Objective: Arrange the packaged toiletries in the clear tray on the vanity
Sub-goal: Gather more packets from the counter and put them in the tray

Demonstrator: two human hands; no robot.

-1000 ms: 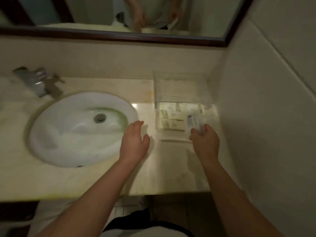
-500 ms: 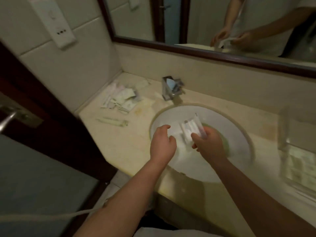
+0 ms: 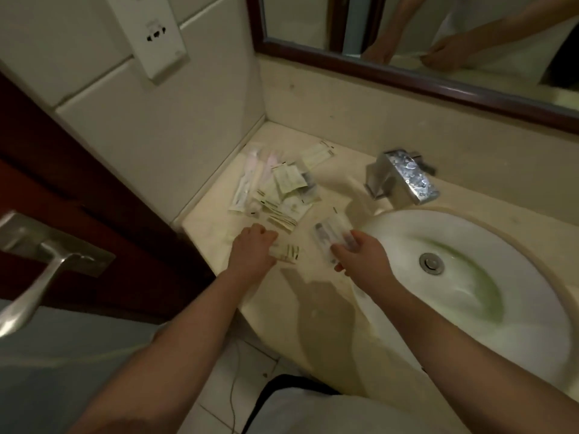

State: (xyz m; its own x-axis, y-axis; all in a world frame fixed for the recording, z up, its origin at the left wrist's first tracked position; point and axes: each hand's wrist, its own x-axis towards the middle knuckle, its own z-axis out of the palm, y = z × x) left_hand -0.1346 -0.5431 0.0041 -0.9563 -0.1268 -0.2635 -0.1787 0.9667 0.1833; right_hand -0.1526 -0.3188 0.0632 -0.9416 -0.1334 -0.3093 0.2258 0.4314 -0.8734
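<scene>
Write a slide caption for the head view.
Left hand on a packet, right hand holding a clear packet.

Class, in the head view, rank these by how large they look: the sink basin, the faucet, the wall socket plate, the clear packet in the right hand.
1. Sink basin
2. Wall socket plate
3. Faucet, close to the plate; camera distance differs, so unsure
4. Clear packet

Loose pale packets heaped in the vanity's left corner; one clear packet held.
</scene>
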